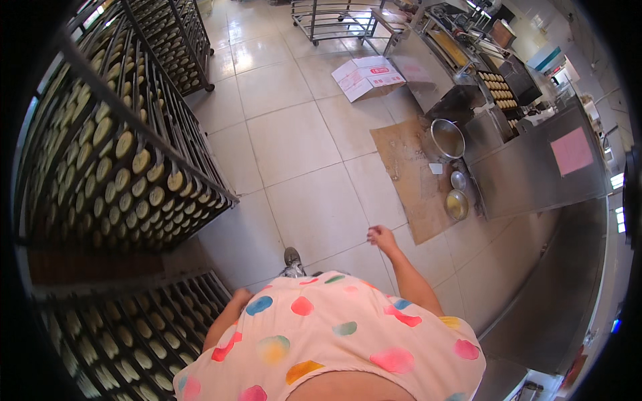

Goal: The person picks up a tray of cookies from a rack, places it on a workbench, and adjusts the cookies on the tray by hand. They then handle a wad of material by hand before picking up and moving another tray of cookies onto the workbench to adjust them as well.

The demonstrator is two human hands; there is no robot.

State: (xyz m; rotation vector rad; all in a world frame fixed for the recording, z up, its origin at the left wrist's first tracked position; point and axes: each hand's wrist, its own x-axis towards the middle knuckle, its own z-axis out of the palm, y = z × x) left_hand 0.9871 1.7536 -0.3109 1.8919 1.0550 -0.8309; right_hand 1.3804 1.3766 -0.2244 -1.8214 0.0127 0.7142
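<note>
My right hand hangs over the tiled floor on the right of my body. Its fingers are loosely curled in, and nothing shows in them. On the other side, my left hand is low beside my patterned top, mostly out of sight, so its fingers cannot be made out. Nearest to it is a dark metal rack whose trays carry rows of pale round dough pieces. A taller rack, filled with similar rounds, stands ahead on the left. One dark shoe shows below me on the floor.
Another loaded rack stands farther back. On the right, flattened brown cardboard bears a large metal pot and smaller bowls. Beyond are a white carton, a wheeled trolley, and steel machinery with a tray of dough pieces.
</note>
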